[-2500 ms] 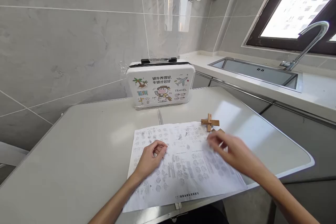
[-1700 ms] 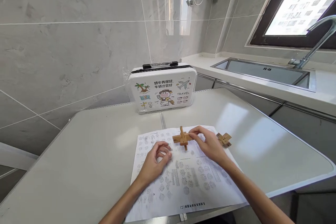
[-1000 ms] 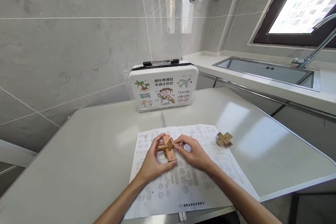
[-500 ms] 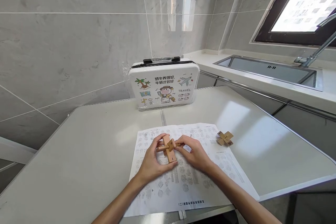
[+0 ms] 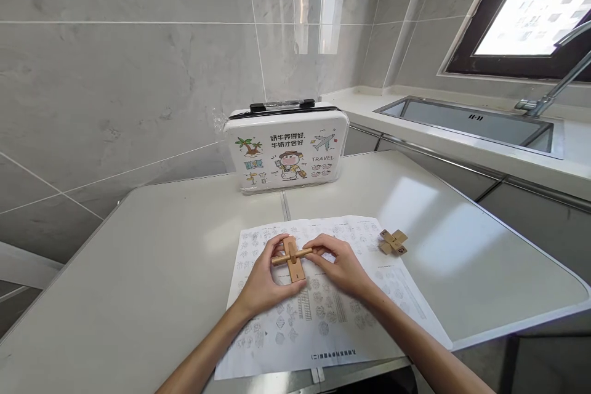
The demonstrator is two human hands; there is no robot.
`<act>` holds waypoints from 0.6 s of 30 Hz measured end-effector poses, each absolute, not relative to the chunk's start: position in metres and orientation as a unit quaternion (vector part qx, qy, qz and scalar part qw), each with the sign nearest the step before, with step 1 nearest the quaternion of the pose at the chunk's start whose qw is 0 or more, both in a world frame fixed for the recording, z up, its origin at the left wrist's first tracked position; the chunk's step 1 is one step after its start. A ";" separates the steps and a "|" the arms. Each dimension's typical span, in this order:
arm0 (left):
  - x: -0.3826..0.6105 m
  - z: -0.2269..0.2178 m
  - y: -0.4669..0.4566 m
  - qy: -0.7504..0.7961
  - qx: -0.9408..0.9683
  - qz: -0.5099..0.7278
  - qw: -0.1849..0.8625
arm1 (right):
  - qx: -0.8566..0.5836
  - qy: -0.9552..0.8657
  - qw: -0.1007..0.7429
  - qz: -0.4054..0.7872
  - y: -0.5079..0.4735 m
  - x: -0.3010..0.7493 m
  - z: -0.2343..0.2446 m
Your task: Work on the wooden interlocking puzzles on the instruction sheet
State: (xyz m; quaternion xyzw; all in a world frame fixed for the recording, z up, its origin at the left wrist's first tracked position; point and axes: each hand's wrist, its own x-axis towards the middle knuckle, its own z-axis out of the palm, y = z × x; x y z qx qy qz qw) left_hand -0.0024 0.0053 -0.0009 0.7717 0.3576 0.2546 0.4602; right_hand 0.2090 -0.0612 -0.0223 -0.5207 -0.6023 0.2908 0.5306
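My left hand (image 5: 261, 283) is closed round a flat wooden puzzle block (image 5: 297, 270), thumb at its near end and fingers at its far end. A slimmer wooden bar (image 5: 281, 260) lies crosswise over the middle of that block. At the bar's right end, my right hand (image 5: 344, 263) pinches it between thumb and fingertips. Both hands are above a printed diagram sheet (image 5: 330, 335). Off to the right, an assembled cross-shaped wooden puzzle (image 5: 393, 242) rests by the sheet's edge. My fingers partly hide the underside of the held pieces.
A white case (image 5: 258, 181) with cartoon prints and a black handle stands upright at the back of the light table (image 5: 152, 271). To the right are a counter with a sink (image 5: 466, 120) and a tap (image 5: 549, 98). A grey tiled wall rises behind.
The crosswise bar has been turned in my right hand: its broad squarish middle part faced up before, and a narrow profile shows now. My left hand keeps its hold on the block.
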 end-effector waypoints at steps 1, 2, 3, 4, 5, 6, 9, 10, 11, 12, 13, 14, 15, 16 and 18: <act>-0.002 -0.002 0.005 0.362 0.775 0.255 0.452 | -0.521 -0.603 0.531 0.289 -0.061 0.210 -0.022; -0.002 -0.003 0.006 0.366 0.778 0.255 0.443 | -0.520 -0.604 0.531 0.287 -0.060 0.210 -0.022; -0.002 -0.004 0.006 0.368 0.781 0.256 0.434 | -0.520 -0.605 0.531 0.286 -0.060 0.211 -0.022; -0.001 -0.005 0.006 0.369 0.785 0.258 0.426 | -0.519 -0.607 0.531 0.285 -0.060 0.212 -0.022; -0.001 -0.006 0.007 0.368 0.788 0.259 0.421 | -0.518 -0.608 0.530 0.285 -0.059 0.212 -0.022; -0.001 -0.006 0.007 0.367 0.790 0.260 0.417 | -0.517 -0.608 0.530 0.286 -0.059 0.213 -0.023; -0.001 -0.008 0.008 0.363 0.796 0.254 0.411 | -0.511 -0.609 0.529 0.296 -0.058 0.214 -0.023; -0.001 -0.009 0.009 0.362 0.798 0.250 0.411 | -0.509 -0.609 0.528 0.302 -0.058 0.214 -0.024; -0.001 -0.010 0.009 0.361 0.799 0.248 0.412 | -0.507 -0.608 0.528 0.306 -0.059 0.214 -0.024; -0.002 -0.010 0.009 0.359 0.800 0.246 0.413 | -0.506 -0.608 0.529 0.308 -0.059 0.214 -0.024; -0.002 -0.011 0.009 0.356 0.801 0.245 0.414 | -0.505 -0.609 0.529 0.308 -0.059 0.214 -0.024; -0.003 -0.011 0.010 0.353 0.802 0.246 0.415 | -0.505 -0.610 0.528 0.305 -0.060 0.214 -0.024; -0.003 -0.011 0.010 0.349 0.802 0.247 0.417 | -0.506 -0.612 0.528 0.302 -0.060 0.213 -0.024; -0.004 -0.011 0.010 0.347 0.802 0.249 0.418 | -0.505 -0.614 0.527 0.299 -0.060 0.213 -0.024; -0.004 -0.010 0.010 0.345 0.800 0.255 0.419 | -0.502 -0.616 0.530 0.297 -0.060 0.213 -0.023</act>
